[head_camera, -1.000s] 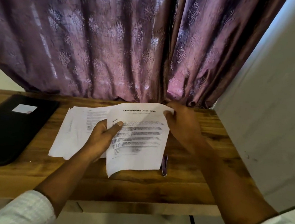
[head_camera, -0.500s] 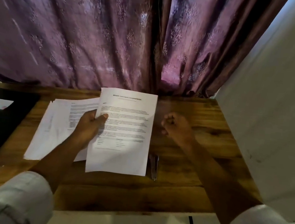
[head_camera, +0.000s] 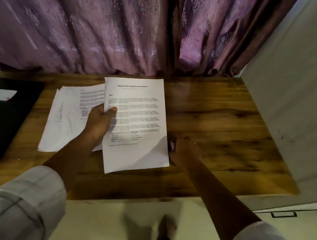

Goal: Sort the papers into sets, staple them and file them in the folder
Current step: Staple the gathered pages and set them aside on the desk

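Head view, sheet (head_camera: 135, 121) pinched by left fingers (head_camera: 113, 110)

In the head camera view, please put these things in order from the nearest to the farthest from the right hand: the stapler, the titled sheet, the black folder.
From the right hand:
1. Stapler, under the fingers, at the titled sheet's right edge.
2. Titled sheet, just left of it, pinched by the left hand.
3. Black folder, at the table's far left end.

Printed sheet (head_camera: 135, 125) headed "Sample Internship Documentation", flat on wood desk, slightly tilted, left edge pinched by thumb. Loose white papers (head_camera: 67, 120) fanned just left, partly under it. Black folder (head_camera: 0, 118) closed (white label on cover), far left. Stapler (head_camera: 171, 145) mostly hidden at sheet's right edge.
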